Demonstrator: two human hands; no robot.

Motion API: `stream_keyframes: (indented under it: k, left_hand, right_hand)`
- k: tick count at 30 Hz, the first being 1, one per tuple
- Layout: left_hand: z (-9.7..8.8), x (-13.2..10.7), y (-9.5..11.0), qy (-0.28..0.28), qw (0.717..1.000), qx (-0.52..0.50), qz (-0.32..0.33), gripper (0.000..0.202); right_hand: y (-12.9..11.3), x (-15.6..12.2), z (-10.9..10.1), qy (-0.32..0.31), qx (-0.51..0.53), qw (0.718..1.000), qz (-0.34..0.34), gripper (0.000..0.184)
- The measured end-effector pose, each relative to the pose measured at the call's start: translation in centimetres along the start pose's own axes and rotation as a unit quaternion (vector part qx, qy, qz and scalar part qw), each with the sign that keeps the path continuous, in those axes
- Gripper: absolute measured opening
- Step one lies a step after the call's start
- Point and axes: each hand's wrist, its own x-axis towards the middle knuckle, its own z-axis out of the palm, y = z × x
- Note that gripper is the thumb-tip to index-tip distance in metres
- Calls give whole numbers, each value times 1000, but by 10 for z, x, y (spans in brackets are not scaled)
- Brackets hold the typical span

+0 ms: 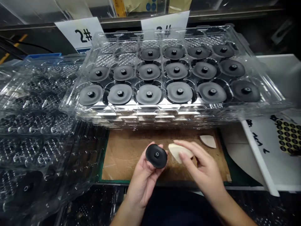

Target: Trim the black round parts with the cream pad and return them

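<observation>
Holding the black disc (156, 156) by its rim, your left hand (143, 177) has thumb and curled fingers closed around it, hub face up, just above the near edge of the cardboard mat (122, 153). Your right hand (207, 171) hovers over the mat's near right part, fingertips pinched lightly on a cream-coloured round pad (178, 151). The pad is tilted and sits just beside the disc; I cannot tell whether the two touch.

The weak point, as I judge it, is that you grip the disc by its edge alone, so a sideways push from the pad could tip it out of your fingers onto the mat. The pad is held only at the fingertips and at a slant, so it could crease or land off-centre if it meets the disc that way.

A second pale pad (208, 141) lies flat near the mat's far right corner, close enough for a sleeve or wrist to sweep it off. Right of the mat lies a white sheet with rows of small black dots (288, 136). Left of the mat, empty clear blister trays (35, 119) are stacked.

Past the mat's far edge, a clear tray (150, 110) filled with grey discs (149, 94) overhangs it; raising your hands sharply could knock its front lip. Behind that stands a card marked "2#" (81, 34).
</observation>
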Motion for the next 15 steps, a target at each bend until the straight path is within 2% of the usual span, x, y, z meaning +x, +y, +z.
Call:
stream_keyframes:
  k: [2,4,6,7,8,11,12,15]
  left_hand:
    - [7,-2,-3,-2,1000,17,-14,56]
    - [11,-5,-4,-7,999,25,-34,57]
    - [13,-7,-4,3,999,29,-34,57]
    - [14,-8,-4,9,999,30,-29,54]
    - [15,-8,-5,14,999,33,-27,49]
    - [18,-9,-5,10,998,41,-39,38]
    - [18,-9,-4,3,998,40,-43,42]
    - [19,-11,1,-28,998,34,-51,61]
  right_hand:
    - [-28,10,-9,-9,21,997,-71,25]
    - [-46,14,-14,-82,13,990,-118,22]
    - [-53,15,-15,-173,-1,978,-113,22]
    - [-53,16,-14,-196,-6,975,-102,22]
    - [-52,16,-13,-188,-13,977,-99,22]
    - [-48,13,-12,-88,-16,988,-128,22]
    - [-48,11,-14,-84,-6,986,-141,22]
    - [-47,0,-31,-170,5,975,-142,20]
